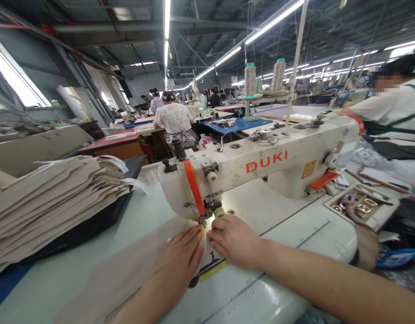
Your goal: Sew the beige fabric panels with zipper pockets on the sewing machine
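Since the beige strip (116, 265) looks like soft, light cloth, best held flat, the open left hand (175, 258) and right hand (234, 240) press it down at six o'clock, beside the sewing machine's presser foot (202, 220).

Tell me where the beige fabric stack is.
In the head view, the beige fabric stack lies at left, on a black tray, beside the DUKI sewing machine.
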The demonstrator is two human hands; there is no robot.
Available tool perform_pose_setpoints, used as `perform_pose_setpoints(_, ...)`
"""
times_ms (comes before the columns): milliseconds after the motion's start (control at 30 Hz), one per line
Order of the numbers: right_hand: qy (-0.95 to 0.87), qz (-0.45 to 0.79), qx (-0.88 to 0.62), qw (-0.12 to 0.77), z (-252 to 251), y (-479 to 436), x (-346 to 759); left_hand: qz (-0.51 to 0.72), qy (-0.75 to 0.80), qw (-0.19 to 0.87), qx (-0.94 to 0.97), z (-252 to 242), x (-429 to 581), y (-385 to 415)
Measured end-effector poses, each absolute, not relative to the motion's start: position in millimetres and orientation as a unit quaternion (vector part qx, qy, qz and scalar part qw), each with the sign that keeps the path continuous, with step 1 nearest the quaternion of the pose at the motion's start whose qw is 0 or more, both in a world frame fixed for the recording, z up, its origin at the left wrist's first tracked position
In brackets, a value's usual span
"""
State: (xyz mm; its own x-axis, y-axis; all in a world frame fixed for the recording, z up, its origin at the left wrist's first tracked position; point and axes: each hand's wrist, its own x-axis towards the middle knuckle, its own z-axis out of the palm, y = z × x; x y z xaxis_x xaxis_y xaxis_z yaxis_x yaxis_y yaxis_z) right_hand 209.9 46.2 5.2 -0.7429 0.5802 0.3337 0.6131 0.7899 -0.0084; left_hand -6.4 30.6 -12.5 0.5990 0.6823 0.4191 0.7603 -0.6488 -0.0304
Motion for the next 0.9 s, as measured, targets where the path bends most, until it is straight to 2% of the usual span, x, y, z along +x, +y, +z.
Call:
perform_pose_setpoints(333,-0.924,-0.036,-0.338,0.178,4,45,211,-0.163,-0.452,0.069,-0.874,-8,-7,36)
perform_pose_setpoints(567,-0.925,-0.005,-0.307,0.224,1,39,216,-0.134,-0.478,0.047,-0.867,-7,-27,-36)
perform_pose_setpoints(767,-0.928,0.015,-0.282,0.242,-2,37,219,-0.226,-0.539,0.196,-0.787,9,-53,-78)
perform_pose_setpoints(900,-0.928,0.016,-0.274,0.254,-1,35,221,-0.152,-0.508,0.208,-0.822,-19,-89,-114)
